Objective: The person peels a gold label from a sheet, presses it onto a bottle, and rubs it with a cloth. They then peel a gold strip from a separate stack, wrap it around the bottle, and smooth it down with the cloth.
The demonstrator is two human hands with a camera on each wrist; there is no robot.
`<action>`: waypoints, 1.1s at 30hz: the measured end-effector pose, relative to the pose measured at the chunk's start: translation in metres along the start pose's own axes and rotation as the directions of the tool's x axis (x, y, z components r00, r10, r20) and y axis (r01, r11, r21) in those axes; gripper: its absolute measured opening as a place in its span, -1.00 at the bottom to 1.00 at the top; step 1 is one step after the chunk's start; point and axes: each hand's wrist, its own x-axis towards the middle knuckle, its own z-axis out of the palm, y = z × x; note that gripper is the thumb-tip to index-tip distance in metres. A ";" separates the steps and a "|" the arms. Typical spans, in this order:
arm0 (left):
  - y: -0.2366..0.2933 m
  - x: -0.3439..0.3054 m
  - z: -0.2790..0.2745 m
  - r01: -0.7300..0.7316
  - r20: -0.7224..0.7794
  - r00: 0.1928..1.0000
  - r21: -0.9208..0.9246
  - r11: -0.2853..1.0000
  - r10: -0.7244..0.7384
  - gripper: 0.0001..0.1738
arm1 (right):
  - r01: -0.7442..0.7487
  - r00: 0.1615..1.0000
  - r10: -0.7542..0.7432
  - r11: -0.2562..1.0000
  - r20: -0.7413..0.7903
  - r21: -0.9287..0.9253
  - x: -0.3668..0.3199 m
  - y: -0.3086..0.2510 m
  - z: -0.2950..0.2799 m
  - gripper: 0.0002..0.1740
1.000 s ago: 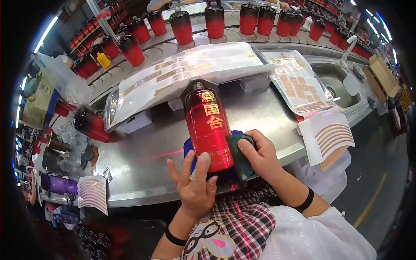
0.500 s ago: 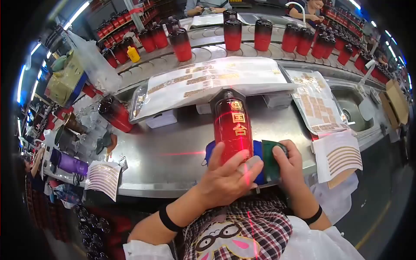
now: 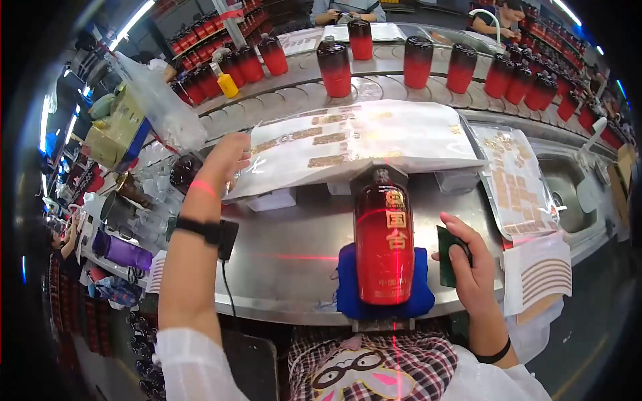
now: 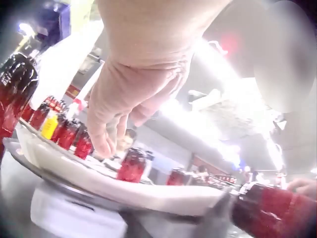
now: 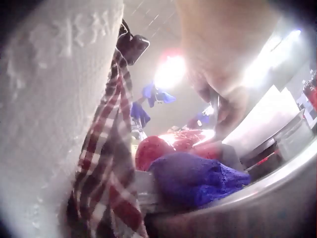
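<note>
A red-and-black bottle (image 3: 384,260) with gold lettering lies on a blue cloth (image 3: 420,284), its neck in a dark angular rest (image 3: 361,179). Neither hand touches it. My left hand (image 3: 231,157) reaches over the left end of a tray of gold decal sheets (image 3: 428,137). In the left wrist view, that hand's fingers (image 4: 101,141) hang down loosely bent, holding nothing visible. To the right of the bottle, my right hand (image 3: 476,271) pinches a dark green flat piece (image 3: 446,257) between thumb and fingers. In the right wrist view the blue cloth (image 5: 198,181) sits below the hand.
Behind the tray runs a conveyor (image 3: 294,92) with several red-and-black bottles. A second decal tray (image 3: 515,180) and a sink (image 3: 568,187) are at the right. White sheets of curved strips (image 3: 542,271) hang at the table edge. A purple bottle (image 3: 120,250) lies at the left.
My left hand has left the bottle's lower front and moved up and left to the tray. My right hand, still with the green piece, has moved away from the bottle.
</note>
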 end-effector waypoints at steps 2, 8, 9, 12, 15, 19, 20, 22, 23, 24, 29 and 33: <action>-0.009 0.043 -0.001 0.120 -0.081 0.991 0.174 0.977 -0.107 -0.58 | 0.019 0.999 -0.017 0.999 0.047 -0.043 0.003 0.003 -0.012 -0.61; -0.032 0.106 0.005 0.236 -0.118 0.971 0.603 0.762 -0.207 -0.64 | -0.036 0.999 0.037 0.995 0.002 -0.098 0.007 0.013 -0.036 -0.62; -0.036 0.108 0.005 0.215 -0.122 0.976 0.644 0.734 -0.179 -0.63 | -0.045 0.999 0.044 0.993 -0.011 -0.109 0.008 0.014 -0.035 -0.63; -0.032 0.106 0.005 0.186 -0.154 0.983 0.813 0.551 -0.104 -0.55 | -0.021 0.999 0.024 0.988 0.020 -0.152 0.016 0.015 -0.034 -0.63; -0.025 0.094 0.004 0.177 -0.213 0.973 0.935 0.306 0.090 -0.56 | -0.022 0.999 0.028 0.987 0.037 -0.157 0.019 0.016 -0.033 -0.64; 0.004 0.060 0.017 0.059 -0.034 0.891 0.997 -0.041 0.454 -0.65 | 0.044 0.998 -0.035 0.983 0.056 -0.176 0.024 0.011 -0.028 -0.66; 0.019 0.048 0.024 -0.073 0.037 0.880 0.996 0.058 0.473 -0.67 | 0.089 0.995 -0.077 0.975 0.065 -0.204 0.026 0.010 -0.026 -0.66; 0.063 0.014 0.039 -0.343 0.173 0.834 0.907 0.246 0.525 -0.71 | 0.132 0.990 -0.115 0.964 0.084 -0.231 0.027 0.008 -0.027 -0.66; 0.086 -0.014 0.050 -0.422 0.202 0.890 0.707 0.567 0.410 -0.73 | 0.150 0.987 -0.133 0.962 0.087 -0.228 0.028 0.006 -0.026 -0.64; 0.106 -0.052 0.062 -0.388 0.275 0.916 0.420 0.820 0.293 -0.75 | 0.168 0.984 -0.151 0.959 0.091 -0.227 0.027 0.004 -0.025 -0.62; 0.167 -0.205 0.111 -0.540 0.472 0.751 0.040 0.841 0.461 -0.87 | 0.173 0.984 -0.164 0.967 0.064 -0.189 0.023 -0.014 -0.025 -0.63; 0.156 -0.253 0.120 -0.504 0.516 0.714 -0.089 0.859 0.473 -0.84 | 0.195 0.981 -0.190 0.973 0.048 -0.121 0.013 -0.022 -0.027 -0.54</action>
